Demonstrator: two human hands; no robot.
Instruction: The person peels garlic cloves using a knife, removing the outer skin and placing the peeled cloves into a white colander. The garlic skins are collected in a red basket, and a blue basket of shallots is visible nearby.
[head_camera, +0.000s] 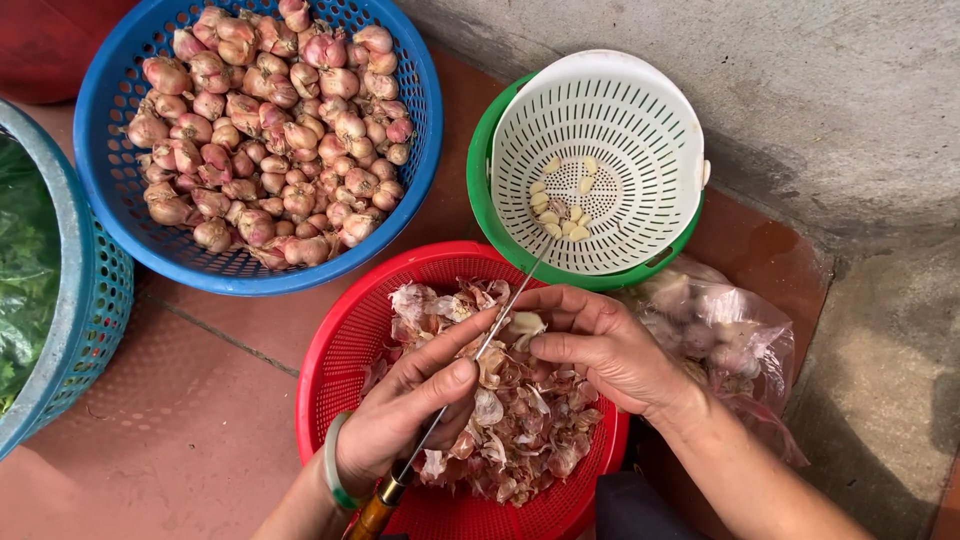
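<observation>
Garlic clove, pale and partly skinned, sits pinched between the fingertips of the right hand, directly above the red basket. Left hand is closed around a thin-bladed knife with a wooden handle; the blade runs up across the basket and its edge lies against the clove. A green bangle sits on the left wrist. Papery pink and white skins cover the floor of the red basket, which by appearance serves as the waste catcher. Beyond its far rim, a white colander nests inside a green basket; only a small cluster of peeled cloves lies at the colander's centre, leaving most of its base bare. Judged from that small count, peeling is at an early stage. Just beside the right forearm, at the right rim of the red basket, a clear plastic bag holds what look like unpeeled bulbs, so stock remains. At the far left, a blue basket is heaped with shallots, all with skins on. A grey-blue basket of greens occupies the left edge of the tiled floor.
</observation>
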